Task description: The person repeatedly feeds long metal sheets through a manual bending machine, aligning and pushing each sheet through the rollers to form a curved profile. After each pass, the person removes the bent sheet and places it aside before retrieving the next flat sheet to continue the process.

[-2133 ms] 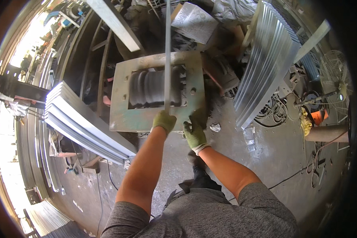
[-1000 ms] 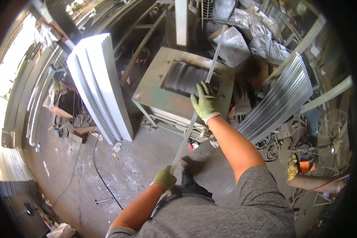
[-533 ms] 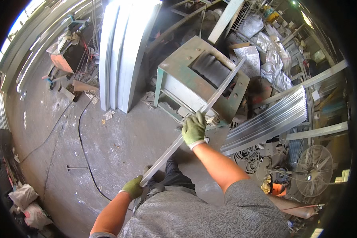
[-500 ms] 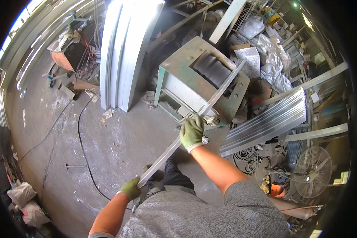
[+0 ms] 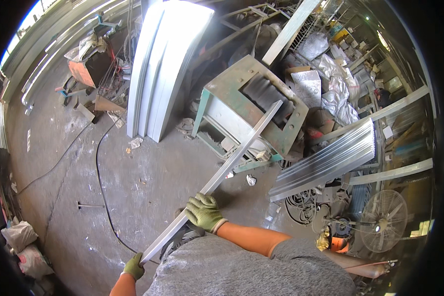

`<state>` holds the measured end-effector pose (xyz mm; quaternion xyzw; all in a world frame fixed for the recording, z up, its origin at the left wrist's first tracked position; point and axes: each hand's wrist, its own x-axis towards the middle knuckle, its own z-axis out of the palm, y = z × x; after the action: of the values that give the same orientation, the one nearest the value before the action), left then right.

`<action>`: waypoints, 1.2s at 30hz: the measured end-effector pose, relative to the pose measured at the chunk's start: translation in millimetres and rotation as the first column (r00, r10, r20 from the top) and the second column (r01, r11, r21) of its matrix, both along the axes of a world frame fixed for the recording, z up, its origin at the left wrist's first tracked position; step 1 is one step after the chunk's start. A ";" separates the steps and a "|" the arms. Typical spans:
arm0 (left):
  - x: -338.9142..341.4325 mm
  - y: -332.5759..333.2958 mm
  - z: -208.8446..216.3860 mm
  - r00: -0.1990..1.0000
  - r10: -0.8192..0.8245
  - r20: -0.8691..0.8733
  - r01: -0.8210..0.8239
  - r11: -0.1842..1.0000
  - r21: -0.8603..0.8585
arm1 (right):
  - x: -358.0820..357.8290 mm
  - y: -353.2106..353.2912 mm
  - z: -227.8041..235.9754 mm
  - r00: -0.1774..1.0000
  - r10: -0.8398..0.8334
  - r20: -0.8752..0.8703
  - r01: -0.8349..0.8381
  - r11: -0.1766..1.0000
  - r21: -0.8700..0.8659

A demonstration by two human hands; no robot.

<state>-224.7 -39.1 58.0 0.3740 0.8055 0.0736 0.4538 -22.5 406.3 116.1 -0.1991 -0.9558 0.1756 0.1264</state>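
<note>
A long, straight metal bar [image 5: 223,173] slants from lower left to upper right across my front. My left hand [image 5: 133,267], in a green work glove, is closed round its near lower end. Farther up, my right hand [image 5: 203,212], gloved the same way, grips the bar near its middle with the fingers over the top. The bar's far end overlaps the top of a bench machine [image 5: 227,89] with a worn green frame and a dark roller in its opening. Whether the bar touches the machine I cannot tell.
Tall bright metal sheets [image 5: 155,74] stand left of the machine. A corrugated sheet [image 5: 325,160] leans at its right, above a round floor fan [image 5: 384,220]. A black cable [image 5: 99,167] runs across the floor [image 5: 64,197] beside a small metal rod [image 5: 90,205]. White sacks [image 5: 19,236] lie at lower left.
Both hands have moved down and left, drawing the bar back toward me. Its far end has come off the machine's far right side to near the roller. The view has shifted slightly.
</note>
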 end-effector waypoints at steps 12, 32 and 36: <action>27.6 259.0 56.8 0.979 0.131 0.159 -0.144 0.987 0.072 | -18.8 228.8 9.8 0.926 -0.268 -0.267 0.316 0.937 0.152; 73.2 554.8 113.3 0.992 0.125 0.004 -0.124 0.990 -0.064 | -11.9 499.9 1.5 0.930 -0.361 -0.066 0.357 0.849 0.389; 71.9 544.2 111.3 0.989 0.145 -0.021 -0.146 0.989 -0.010 | -3.1 493.3 1.5 0.921 -0.388 -0.037 0.376 0.859 0.347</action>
<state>-152.8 505.1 169.3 0.3123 0.8356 0.0981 0.4413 -25.6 899.6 117.6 -0.3618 -0.9152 -0.0280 0.1754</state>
